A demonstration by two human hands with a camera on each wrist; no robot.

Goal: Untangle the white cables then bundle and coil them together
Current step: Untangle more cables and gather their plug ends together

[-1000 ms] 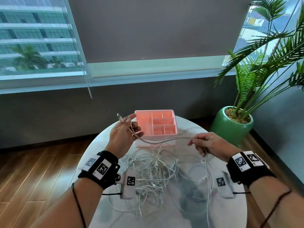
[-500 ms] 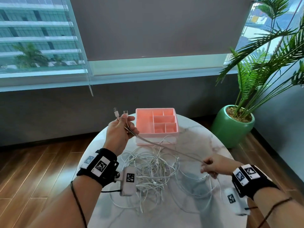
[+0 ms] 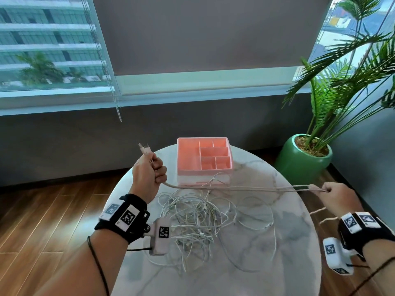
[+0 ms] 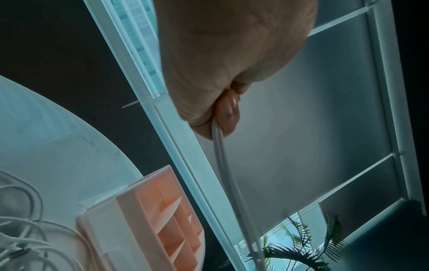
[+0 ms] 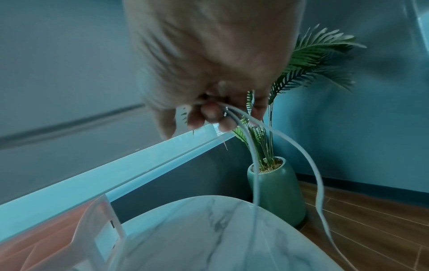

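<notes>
A doubled white cable (image 3: 239, 189) stretches across the table between my two hands. My left hand (image 3: 152, 170) grips it in a fist near its two plug ends (image 3: 145, 148), which stick up above the fingers. In the left wrist view the cable (image 4: 226, 168) leaves the curled fingers (image 4: 228, 110) downward. My right hand (image 3: 333, 194) pinches the far bend of the same cable beyond the table's right edge; the right wrist view shows strands (image 5: 255, 165) leaving its fingertips (image 5: 210, 111). A tangled pile of white cables (image 3: 198, 221) lies on the table between my forearms.
A pink compartment organizer (image 3: 204, 160) stands at the far side of the round marble table (image 3: 288, 242). A potted palm in a green pot (image 3: 303, 163) stands on the floor at the right. Wooden floor surrounds the table; a window wall lies behind.
My right hand slid outward along the cable to the right, past the table edge, pulling it taut. The left hand closed into a fist round the plug ends and stayed in place.
</notes>
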